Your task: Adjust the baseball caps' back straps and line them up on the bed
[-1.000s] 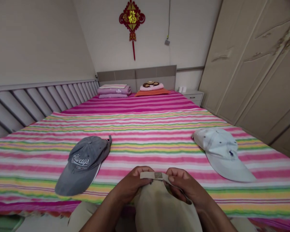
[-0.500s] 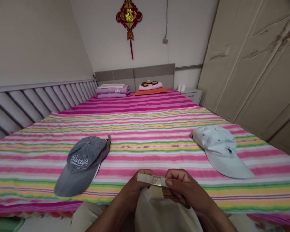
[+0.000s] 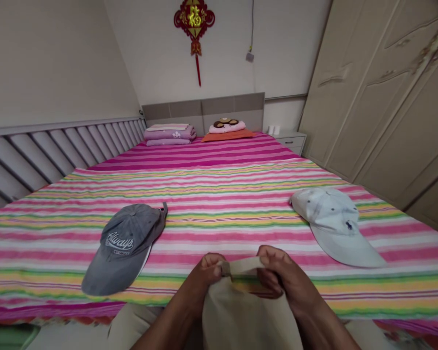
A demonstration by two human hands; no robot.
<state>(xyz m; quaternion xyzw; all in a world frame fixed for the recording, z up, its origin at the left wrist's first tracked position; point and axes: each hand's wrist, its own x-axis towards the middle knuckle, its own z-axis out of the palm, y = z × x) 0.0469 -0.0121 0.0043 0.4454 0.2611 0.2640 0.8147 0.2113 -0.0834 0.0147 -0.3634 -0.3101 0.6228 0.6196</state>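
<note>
Stripes cover the bed. Nearer the wearer than the grey cap and white cap, a beige cap hangs with its strap pinched by the left hand and right hand, apparently keeping it taut.

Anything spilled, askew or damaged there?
Nothing stands out: the gray cap and white cap lie crown up on the bed, and the left hand and right hand hold the beige cap by its strap.
</note>
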